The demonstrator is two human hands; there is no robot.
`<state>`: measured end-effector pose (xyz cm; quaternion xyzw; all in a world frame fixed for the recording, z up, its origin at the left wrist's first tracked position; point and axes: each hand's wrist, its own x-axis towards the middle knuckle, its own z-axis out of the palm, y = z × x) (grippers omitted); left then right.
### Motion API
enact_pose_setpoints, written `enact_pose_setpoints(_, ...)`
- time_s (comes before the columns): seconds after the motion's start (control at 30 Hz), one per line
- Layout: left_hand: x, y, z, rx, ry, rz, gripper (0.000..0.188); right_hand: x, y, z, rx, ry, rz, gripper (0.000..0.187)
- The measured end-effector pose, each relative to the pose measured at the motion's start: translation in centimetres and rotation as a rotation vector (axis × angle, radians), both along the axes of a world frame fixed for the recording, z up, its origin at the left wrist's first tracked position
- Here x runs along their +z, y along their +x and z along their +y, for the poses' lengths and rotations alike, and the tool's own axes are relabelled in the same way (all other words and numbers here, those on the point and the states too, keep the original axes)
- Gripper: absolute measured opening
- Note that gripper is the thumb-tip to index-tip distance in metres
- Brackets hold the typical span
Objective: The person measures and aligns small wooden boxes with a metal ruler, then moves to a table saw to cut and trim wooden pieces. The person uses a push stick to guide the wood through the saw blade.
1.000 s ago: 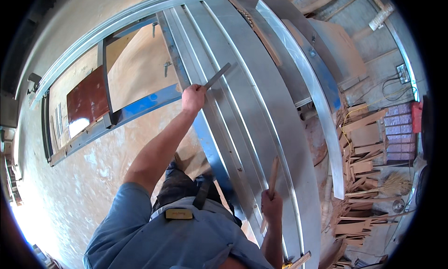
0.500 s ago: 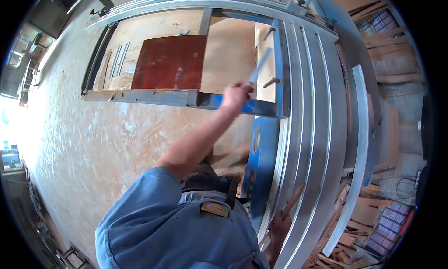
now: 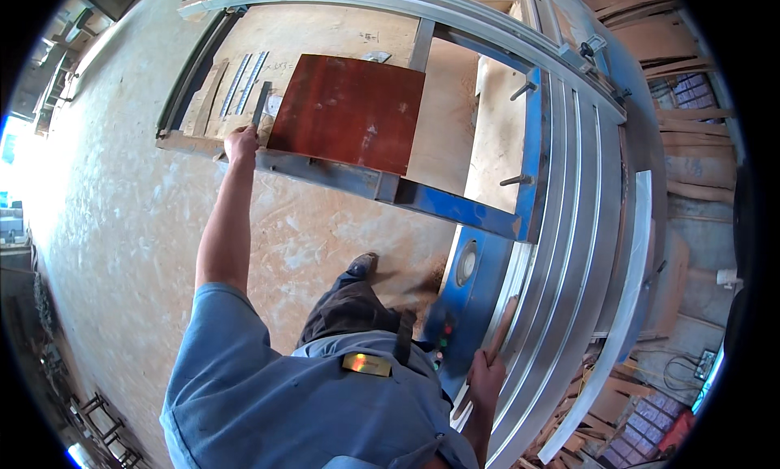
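My left hand is closed round the lower end of a narrow, flat, dark strip, perhaps metal. It is at the near edge of the sliding table frame, just left of a reddish-brown square board. The strip points away from me over the plywood panel on the frame. Low on the right, my right hand grips a slim wooden stick beside the grooved metal saw table. The stick sticks out above and below the fist.
Two pale scale strips lie on the plywood. Dark clamp knobs jut from the blue frame bar. A blue machine body with a round dial stands near my legs. Wood offcuts are heaped beyond the long pale strip at right.
My left hand has swung left with the strip, from the frame's right end to beside the red board. The right hand still holds the stick. The whole view has shifted.
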<state>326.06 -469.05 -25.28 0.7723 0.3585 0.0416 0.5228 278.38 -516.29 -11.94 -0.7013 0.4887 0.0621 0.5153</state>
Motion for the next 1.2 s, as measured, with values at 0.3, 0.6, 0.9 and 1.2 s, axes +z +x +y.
enact_pose_setpoints(0.3,3.4,-0.1,-1.5,-0.366,0.888,-0.059,0.042,-1.3,1.9,2.1,0.148,-0.056,-0.007,0.015)
enact_pose_setpoints(0.6,5.5,-1.4,-5.6,-0.733,0.759,0.142,0.041,0.3,5.7,3.7,0.16,-0.022,0.044,0.022)
enact_pose_setpoints(0.9,4.8,-0.1,-3.7,-0.702,0.511,0.226,0.042,-1.3,4.3,4.3,0.135,-0.087,0.061,0.018)
enact_pose_setpoints(1.2,5.4,-1.5,-4.9,-0.744,0.751,0.104,0.036,-2.7,11.6,3.2,0.329,-0.143,-0.104,0.022)
